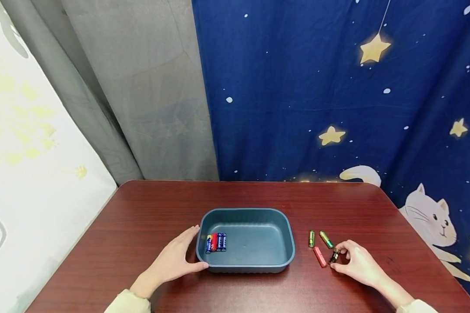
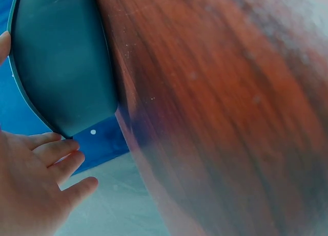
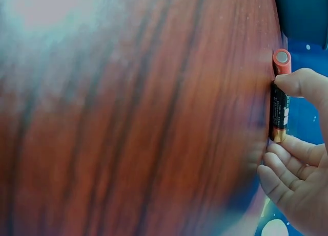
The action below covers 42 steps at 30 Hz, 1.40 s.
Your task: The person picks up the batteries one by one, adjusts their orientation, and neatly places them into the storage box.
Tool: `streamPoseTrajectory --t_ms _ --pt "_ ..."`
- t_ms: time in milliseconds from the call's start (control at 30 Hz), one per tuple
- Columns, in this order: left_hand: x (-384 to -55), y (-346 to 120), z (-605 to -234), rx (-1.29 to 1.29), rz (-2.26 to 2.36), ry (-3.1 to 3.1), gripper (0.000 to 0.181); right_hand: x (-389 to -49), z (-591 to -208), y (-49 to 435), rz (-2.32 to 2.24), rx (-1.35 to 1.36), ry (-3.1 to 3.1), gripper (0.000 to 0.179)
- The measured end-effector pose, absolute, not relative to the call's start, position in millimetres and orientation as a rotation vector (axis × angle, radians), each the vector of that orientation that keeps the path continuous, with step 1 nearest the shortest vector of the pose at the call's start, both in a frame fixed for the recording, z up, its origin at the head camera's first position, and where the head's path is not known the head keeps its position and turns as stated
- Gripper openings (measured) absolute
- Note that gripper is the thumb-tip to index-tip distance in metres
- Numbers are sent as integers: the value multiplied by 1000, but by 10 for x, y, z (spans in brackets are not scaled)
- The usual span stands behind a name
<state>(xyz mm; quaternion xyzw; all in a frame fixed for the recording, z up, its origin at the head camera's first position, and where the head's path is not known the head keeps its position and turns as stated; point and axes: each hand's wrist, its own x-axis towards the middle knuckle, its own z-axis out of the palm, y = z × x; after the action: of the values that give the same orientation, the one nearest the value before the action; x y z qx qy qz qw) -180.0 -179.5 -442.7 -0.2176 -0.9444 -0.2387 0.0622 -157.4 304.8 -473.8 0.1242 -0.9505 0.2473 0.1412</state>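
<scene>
Here's the red-brown wood-grain desk (image 1: 156, 202), blue-grey plastic tray (image 1: 254, 243) midway between its side edges. Left hand (image 1: 175, 258): fingers apart, touching the tray's left end. Over toward the desk's right edge, right hand (image 1: 358, 264), thumb and fingertips clamped on a black-and-gold cylindrical battery (image 3: 279, 110), just beside a red cylindrical battery (image 1: 320, 257). Looks like the pick-up; next calls for a steady pinch, clean lift.

bright head view; wrist-view tabletop (image 3: 118, 103) glare-hazed
</scene>
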Motion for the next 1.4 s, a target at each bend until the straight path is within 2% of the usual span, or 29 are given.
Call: streamPoseTrajectory --t_ms 367,700,1100,1400 --pt "-1793 -1793 -4417 -645 -739 -2871 93 -1603 -4671 3035 741 376 -2705 37" --pt "-1793 -1794 -4412 -650 -725 -2867 94 -1797 -4414 2884 806 556 -2585 40" --pt "-1798 -1787 -4429 -646 -721 -2861 94 -2032 -4071 2521 886 728 -2548 42" --pt "-1802 -1792 -4443 -656 -710 -2853 94 -2134 -4028 2163 959 847 -2514 44"
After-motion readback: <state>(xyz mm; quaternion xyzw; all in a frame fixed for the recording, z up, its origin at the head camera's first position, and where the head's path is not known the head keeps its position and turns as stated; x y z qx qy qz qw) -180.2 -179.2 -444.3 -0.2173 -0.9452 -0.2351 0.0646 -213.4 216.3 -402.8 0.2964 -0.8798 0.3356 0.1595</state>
